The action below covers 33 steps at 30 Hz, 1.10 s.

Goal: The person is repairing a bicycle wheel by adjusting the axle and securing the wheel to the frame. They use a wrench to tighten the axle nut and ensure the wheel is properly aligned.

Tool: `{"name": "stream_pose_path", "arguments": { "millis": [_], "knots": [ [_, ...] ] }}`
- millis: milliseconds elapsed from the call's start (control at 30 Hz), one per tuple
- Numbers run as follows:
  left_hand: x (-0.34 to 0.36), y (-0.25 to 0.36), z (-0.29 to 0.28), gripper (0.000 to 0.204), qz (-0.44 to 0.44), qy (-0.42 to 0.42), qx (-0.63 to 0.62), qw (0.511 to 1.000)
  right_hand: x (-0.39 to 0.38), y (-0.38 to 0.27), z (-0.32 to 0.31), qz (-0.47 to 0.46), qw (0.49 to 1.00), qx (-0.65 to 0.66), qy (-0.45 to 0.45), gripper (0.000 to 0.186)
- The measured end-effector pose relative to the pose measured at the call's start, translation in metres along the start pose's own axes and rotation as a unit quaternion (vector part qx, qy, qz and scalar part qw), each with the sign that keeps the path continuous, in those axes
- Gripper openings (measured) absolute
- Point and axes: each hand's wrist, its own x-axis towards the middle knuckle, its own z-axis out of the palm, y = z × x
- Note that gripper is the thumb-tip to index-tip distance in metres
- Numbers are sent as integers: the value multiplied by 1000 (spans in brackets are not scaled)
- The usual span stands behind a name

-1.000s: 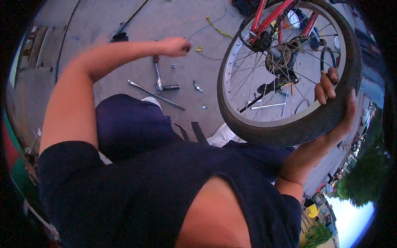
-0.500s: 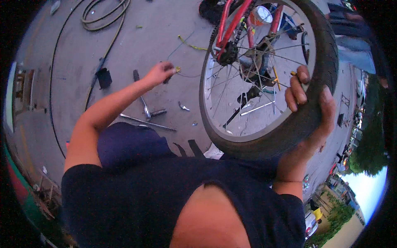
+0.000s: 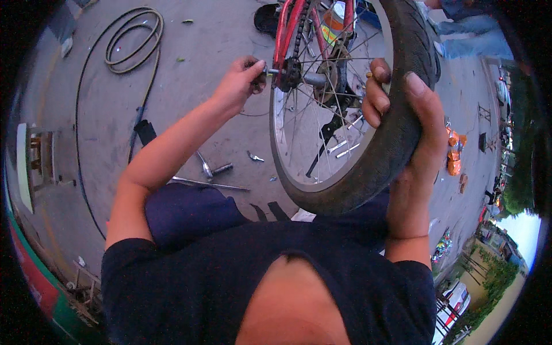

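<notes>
A bicycle wheel with a black tyre (image 3: 339, 200) and a silver rim (image 3: 313, 187) stands before me, set in a red bicycle frame (image 3: 287, 34). My right hand (image 3: 405, 106) grips the tyre from its right side, fingers over the rim and thumb on the tread. At the wheel's left side, my left hand (image 3: 246, 80) has its fingers pinched at the end of the axle (image 3: 277, 71). What those fingers hold is too small to make out. The chain (image 3: 299, 31) runs to the sprocket (image 3: 290, 75) beside the hub (image 3: 314, 79).
A coiled hose (image 3: 155, 63) lies at the far left, near a black box-like piece (image 3: 145, 132). A hammer (image 3: 206, 168), a long metal bar (image 3: 221, 186) and a small metal part (image 3: 255, 156) lie on the ground. Another person's legs (image 3: 468, 37) show at the far right.
My left hand has moved right and away from me, from above the ground to the axle end. The right hand keeps its grip on the tyre; the wheel now appears further left and higher in view.
</notes>
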Motion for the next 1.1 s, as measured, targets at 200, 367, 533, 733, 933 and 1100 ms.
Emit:
{"name": "stream_pose_path", "arguments": {
  "millis": [200, 367, 533, 733, 933, 1100],
  "knots": [
    [-7, 12, 9, 17, 36, -35, 90, 995, -1, 1, -6, 7, 1000, 7, -16, 48],
    [-9, 7, 9, 16, 162, -12, 212, 964, 1, 0, -7, 12, 1000, -25, -7, 45],
    [-7, 16, 12, 17, 70, -3, 140, 988, 4, -2, -8, 9, 999, -37, -3, 43],
    [-11, 13, 15, 18, 109, 18, 221, 969, 4, 3, -11, 9, 1000, -20, -10, 42],
    [-7, 14, 7, 17, 93, -12, 151, 984, 7, 0, -9, 5, 1000, -12, -8, 39],
    [-7, 11, 8, 14, 158, -16, 193, 968, 9, 1, -13, -12, 999, 29, -32, 39]
  ]
}}
